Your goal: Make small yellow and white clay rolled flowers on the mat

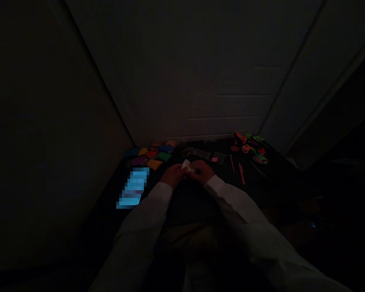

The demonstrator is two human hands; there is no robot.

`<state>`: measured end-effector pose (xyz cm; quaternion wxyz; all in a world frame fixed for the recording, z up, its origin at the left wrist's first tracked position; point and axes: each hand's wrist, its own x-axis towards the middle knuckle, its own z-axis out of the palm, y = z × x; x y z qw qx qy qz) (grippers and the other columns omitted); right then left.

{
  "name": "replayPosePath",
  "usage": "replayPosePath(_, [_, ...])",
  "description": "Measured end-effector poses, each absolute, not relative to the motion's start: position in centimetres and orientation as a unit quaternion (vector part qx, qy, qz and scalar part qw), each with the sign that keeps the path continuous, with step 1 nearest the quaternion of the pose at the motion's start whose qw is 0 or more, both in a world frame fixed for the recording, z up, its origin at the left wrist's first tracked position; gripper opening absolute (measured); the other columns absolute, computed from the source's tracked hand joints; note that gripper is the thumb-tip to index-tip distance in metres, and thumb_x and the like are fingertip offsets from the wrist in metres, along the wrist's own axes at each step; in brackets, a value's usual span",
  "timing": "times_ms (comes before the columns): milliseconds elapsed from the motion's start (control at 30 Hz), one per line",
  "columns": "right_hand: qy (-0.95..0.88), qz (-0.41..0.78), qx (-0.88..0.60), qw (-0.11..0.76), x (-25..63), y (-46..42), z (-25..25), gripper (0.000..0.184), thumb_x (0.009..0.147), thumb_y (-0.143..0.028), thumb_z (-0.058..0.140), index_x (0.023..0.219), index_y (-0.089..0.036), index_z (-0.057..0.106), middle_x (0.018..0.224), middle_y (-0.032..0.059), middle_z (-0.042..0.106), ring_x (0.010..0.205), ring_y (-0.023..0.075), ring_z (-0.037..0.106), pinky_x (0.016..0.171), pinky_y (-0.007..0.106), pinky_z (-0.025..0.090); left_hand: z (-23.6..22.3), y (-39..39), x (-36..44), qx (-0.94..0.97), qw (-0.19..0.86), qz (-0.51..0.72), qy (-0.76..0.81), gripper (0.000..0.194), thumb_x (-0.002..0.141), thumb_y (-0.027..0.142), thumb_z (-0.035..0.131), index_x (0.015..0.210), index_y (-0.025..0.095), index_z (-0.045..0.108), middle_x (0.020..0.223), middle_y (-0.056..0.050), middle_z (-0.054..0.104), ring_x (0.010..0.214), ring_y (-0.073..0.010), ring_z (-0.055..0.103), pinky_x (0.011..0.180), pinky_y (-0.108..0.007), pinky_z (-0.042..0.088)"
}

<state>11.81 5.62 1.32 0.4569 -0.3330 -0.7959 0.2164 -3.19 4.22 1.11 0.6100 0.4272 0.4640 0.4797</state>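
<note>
In the dim head view my left hand [172, 176] and my right hand [201, 171] meet over the middle of the dark table. Between their closed fingers is a white tissue [185, 164], its upper end sticking up. Something small and green may show by the right fingers, but it is too dark to make out. Just beyond the hands lies a clear bag [219, 157] with a pink lump [214, 159] at it. A pink stick tool [232, 163] and a pink plastic knife [242, 174] rest to the right of my right hand.
Coloured clay packets [155, 164] lie in a group at the back left. Nearer stands out a bright, blurred-out screen [133, 188] beside my left forearm. Small colourful clay shapes [245, 149] cluster at the back right. A pale wall [231, 73] rises behind the table.
</note>
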Motion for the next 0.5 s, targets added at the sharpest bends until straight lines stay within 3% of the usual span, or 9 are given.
replayPosePath(167, [-0.762,0.257,-0.335,0.490,11.6,5.4,1.4,0.015,0.065,-0.034,0.062,0.073,-0.022,0.062,0.083,0.0043,0.061,0.084,0.0181,0.057,0.080,0.034,0.043,1.1,4.5,-3.3,0.414,0.617,0.486,0.460,0.030,0.081,0.030,0.048,0.106,0.014,0.050,0.104,-0.007,0.055,0.088,-0.0159,0.055,0.074,-0.036,0.048])
replayPosePath(367, [-0.692,0.313,-0.348,0.550,13.3,5.6,1.8,0.019,0.065,-0.039,0.063,0.072,-0.021,0.061,0.102,0.0060,0.059,0.098,0.0198,0.053,0.090,0.037,0.038,1.2,5.2,-4.2,0.373,0.605,0.527,0.465,0.032,0.081,0.031,0.048,0.109,0.014,0.049,0.108,-0.008,0.053,0.092,-0.0174,0.054,0.077,-0.038,0.047])
replayPosePath(500, [-0.634,0.381,-0.356,0.571,15.6,6.5,2.0,0.027,0.072,-0.045,0.055,0.082,-0.021,0.060,0.096,0.0058,0.063,0.091,0.0218,0.058,0.080,0.040,0.045,1.4,5.5,-4.8,0.344,0.589,0.560,0.470,0.033,0.081,0.032,0.048,0.110,0.015,0.048,0.109,-0.008,0.052,0.093,-0.0179,0.054,0.078,-0.039,0.047])
